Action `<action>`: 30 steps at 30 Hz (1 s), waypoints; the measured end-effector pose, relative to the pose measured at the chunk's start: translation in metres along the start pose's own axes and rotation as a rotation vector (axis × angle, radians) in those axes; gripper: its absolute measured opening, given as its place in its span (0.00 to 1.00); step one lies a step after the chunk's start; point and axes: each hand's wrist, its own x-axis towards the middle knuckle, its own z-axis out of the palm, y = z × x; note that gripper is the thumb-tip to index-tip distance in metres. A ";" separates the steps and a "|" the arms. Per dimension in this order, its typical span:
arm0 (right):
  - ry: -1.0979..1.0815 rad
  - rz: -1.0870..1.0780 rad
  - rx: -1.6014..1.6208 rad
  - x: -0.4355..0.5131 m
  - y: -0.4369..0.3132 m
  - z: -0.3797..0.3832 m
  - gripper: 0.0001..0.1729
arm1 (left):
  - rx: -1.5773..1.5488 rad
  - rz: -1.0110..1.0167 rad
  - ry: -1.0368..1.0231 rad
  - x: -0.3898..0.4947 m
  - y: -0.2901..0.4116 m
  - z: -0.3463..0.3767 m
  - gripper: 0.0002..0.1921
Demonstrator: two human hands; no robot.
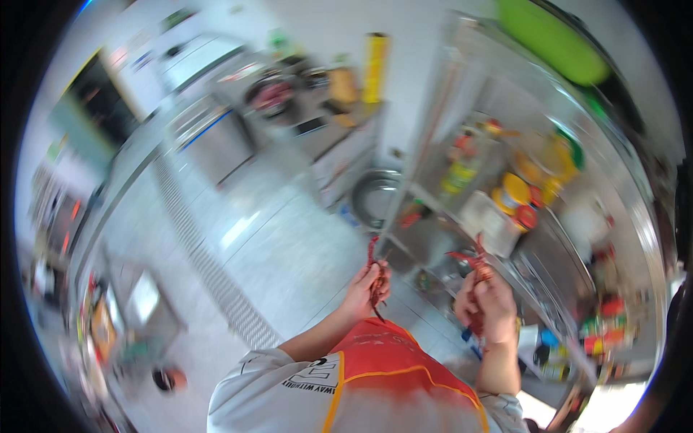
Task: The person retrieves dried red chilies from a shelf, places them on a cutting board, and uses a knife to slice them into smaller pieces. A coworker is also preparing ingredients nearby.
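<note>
Dried red chillies point(377, 281) are clasped in my left hand point(370, 285), one poking up above the fingers and another hanging below. My right hand point(487, 303) is closed around a second bunch of dried red chillies point(478, 261), whose tips fan out over the knuckles. Both hands are held apart in the air before a red apron point(379, 352) with orange edging. Beyond my left hand, a round metal basin point(377, 198) stands low by the steel shelving. Motion blur hides how many chillies each hand holds.
Steel shelving point(557, 233) on the right bears jars, a white tub point(490, 222) and bottles. A counter point(325, 140) ahead holds a bowl of meat-like food point(272, 97). A grated drain point(200, 254) crosses the tiled floor. A metal cabinet point(214, 140) stands at upper left.
</note>
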 end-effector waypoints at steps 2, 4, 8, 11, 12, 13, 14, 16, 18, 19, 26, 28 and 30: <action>-0.119 0.168 -0.013 0.009 0.054 0.011 0.16 | -0.030 0.124 0.083 -0.041 0.002 -0.007 0.11; -0.271 0.245 -0.019 0.007 0.110 0.038 0.12 | -0.053 0.229 0.158 -0.092 0.003 -0.026 0.12; -0.549 0.409 0.036 -0.018 0.192 0.105 0.11 | -0.147 0.459 0.309 -0.206 -0.002 -0.067 0.12; -0.749 0.516 0.026 -0.034 0.229 0.160 0.12 | -0.210 0.631 0.442 -0.283 -0.012 -0.091 0.13; -0.814 0.545 0.011 -0.041 0.240 0.182 0.12 | -0.234 0.693 0.483 -0.309 -0.014 -0.100 0.13; -0.876 0.574 -0.005 -0.049 0.251 0.205 0.12 | -0.253 0.766 0.505 -0.335 -0.016 -0.109 0.13; -0.923 0.607 -0.017 -0.056 0.263 0.230 0.12 | -0.253 0.830 0.540 -0.361 -0.017 -0.119 0.14; -1.016 0.662 -0.034 -0.068 0.285 0.280 0.12 | -0.297 0.932 0.606 -0.407 -0.017 -0.141 0.14; -1.091 0.720 -0.063 -0.086 0.309 0.331 0.13 | -0.370 1.042 0.643 -0.454 -0.018 -0.168 0.15; -1.133 0.742 -0.091 -0.096 0.322 0.358 0.13 | -0.378 1.093 0.658 -0.476 -0.018 -0.181 0.15; -1.367 0.808 -0.193 -0.178 0.406 0.575 0.12 | -0.470 1.331 0.808 -0.655 0.029 -0.273 0.15; -1.420 0.818 -0.221 -0.203 0.426 0.628 0.12 | -0.469 1.357 0.858 -0.706 0.039 -0.294 0.16; -1.468 0.813 -0.260 -0.220 0.442 0.672 0.12 | -0.473 1.403 0.857 -0.750 0.046 -0.311 0.16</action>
